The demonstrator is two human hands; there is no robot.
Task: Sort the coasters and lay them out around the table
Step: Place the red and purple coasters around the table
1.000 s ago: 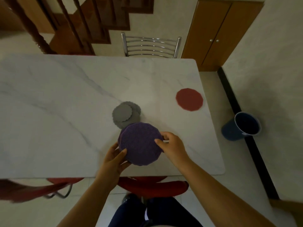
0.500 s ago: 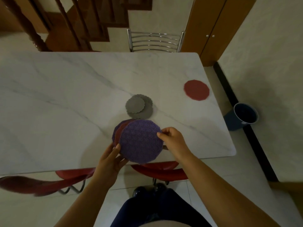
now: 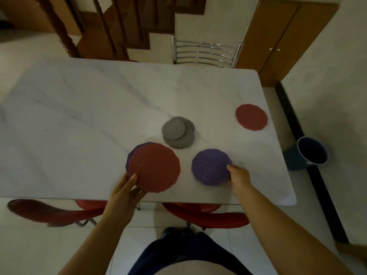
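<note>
My left grip (image 3: 127,192) clasped the red coaster (image 3: 155,167), thumb on top. My right grip (image 3: 239,177) pinched the purple coaster (image 3: 210,167) at its left. Grey coasters (image 3: 177,132) lay beyond both.

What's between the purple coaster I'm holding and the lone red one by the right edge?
Head view: only bare marble tabletop separates the purple coaster from the lone red coaster.

Marble-pattern desk (image 3: 79,116), surface contents.
Mid-desk lies a grey coaster stack (image 3: 177,132); a red coaster (image 3: 251,120) lies flat near the right edge.
</note>
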